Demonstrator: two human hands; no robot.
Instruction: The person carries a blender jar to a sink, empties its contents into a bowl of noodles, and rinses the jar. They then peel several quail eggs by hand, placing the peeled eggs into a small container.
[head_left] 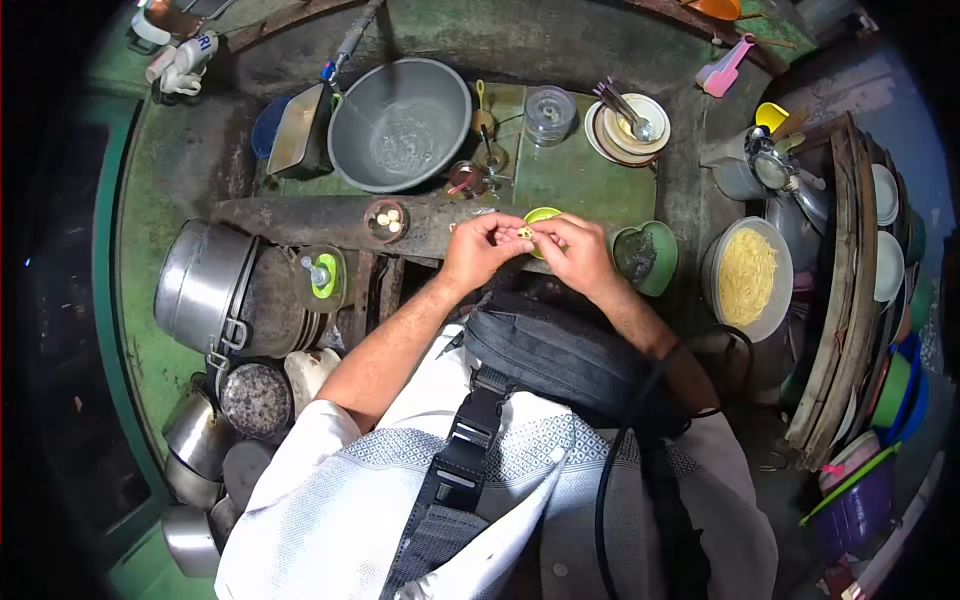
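Observation:
My left hand (pixel 478 250) and my right hand (pixel 577 256) meet in front of me, fingertips pinched together. Between them is a small pale yellow-green piece (pixel 526 232), too small to name. A light green bowl (pixel 543 213) sits just beyond and below the fingers, partly hidden by them. To the left on the ledge, a small dish (pixel 370 223) holds several round cream-white pieces (pixel 389 219). Right of my right hand lies a green leaf-shaped dish (pixel 661 276) with a dark mass in it.
A large grey basin (pixel 458 120) with water stands under a tap at the back. Stacked plates (pixel 597 140) with spoons are back right. At right is a tub (pixel 711 285) of yellow noodle-like strands. Metal pots (pixel 195 280) crowd the left.

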